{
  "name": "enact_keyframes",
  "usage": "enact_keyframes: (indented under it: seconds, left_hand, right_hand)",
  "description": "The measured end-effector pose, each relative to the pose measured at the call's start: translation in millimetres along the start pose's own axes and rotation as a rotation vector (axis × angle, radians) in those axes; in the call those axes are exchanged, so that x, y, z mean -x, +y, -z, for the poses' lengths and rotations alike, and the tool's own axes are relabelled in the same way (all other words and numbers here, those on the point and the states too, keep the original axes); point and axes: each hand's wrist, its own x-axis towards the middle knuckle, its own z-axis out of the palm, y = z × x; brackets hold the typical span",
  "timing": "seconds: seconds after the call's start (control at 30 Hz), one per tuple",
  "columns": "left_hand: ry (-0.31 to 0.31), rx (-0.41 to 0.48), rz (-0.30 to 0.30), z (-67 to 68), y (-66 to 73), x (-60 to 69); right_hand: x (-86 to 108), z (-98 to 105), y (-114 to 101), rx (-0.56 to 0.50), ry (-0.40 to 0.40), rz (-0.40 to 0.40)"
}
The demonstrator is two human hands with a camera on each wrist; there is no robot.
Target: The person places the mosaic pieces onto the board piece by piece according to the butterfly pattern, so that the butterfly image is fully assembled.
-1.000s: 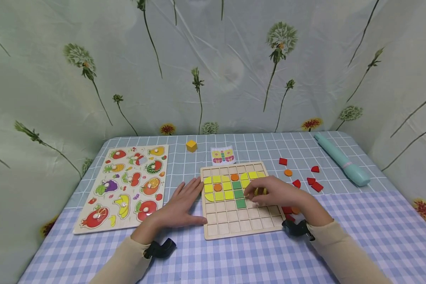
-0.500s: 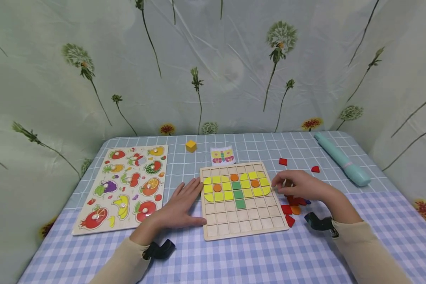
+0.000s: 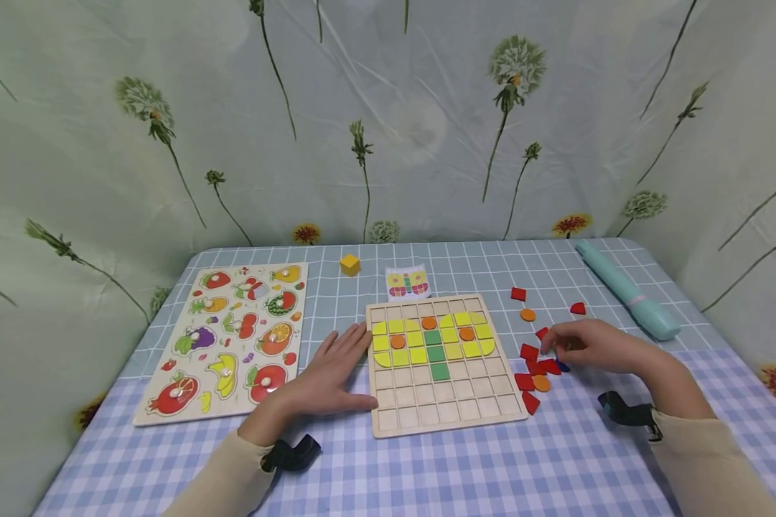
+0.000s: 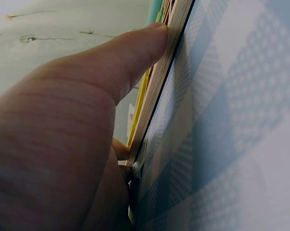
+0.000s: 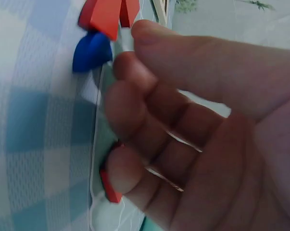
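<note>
A wooden grid board (image 3: 420,399) lies in the middle of the table. Set in its cells are yellow tiles (image 3: 418,355), green squares (image 3: 436,353) and orange discs (image 3: 467,334). My left hand (image 3: 332,375) rests at the board's left edge with straight fingers; in the left wrist view its thumb (image 4: 135,45) presses the wooden rim. My right hand (image 3: 591,347) hovers over loose red pieces (image 3: 525,381) right of the board. Its fingers are loosely bent, and nothing shows between thumb and fingertips. A blue piece (image 5: 92,52) lies near them, partly under the hand in the head view.
A fruit knob puzzle (image 3: 232,337) lies at the left. Behind the board are a small butterfly picture card (image 3: 407,281) and a yellow cube (image 3: 349,265). A teal folded umbrella-like object (image 3: 627,291) lies at the back right. Orange discs (image 3: 527,314) are scattered near the red pieces.
My right hand has moved rightward off the board to the loose pieces, uncovering yellow tiles and an orange disc at the board's right. The left hand has stayed in place.
</note>
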Motion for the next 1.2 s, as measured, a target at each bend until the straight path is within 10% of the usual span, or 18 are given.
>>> enact_keyframes:
  seconds: [0.5,1.2]
  left_hand:
    - [0.004,0.001,-0.001,0.4,0.8,0.9]
    - [0.006,0.006,-0.011,0.7,0.1,0.9]
  right_hand:
    - [1.9,-2,6,-0.007,-0.024,-0.012]
    - [-10.1,-2,-10,0.045,0.197,0.115]
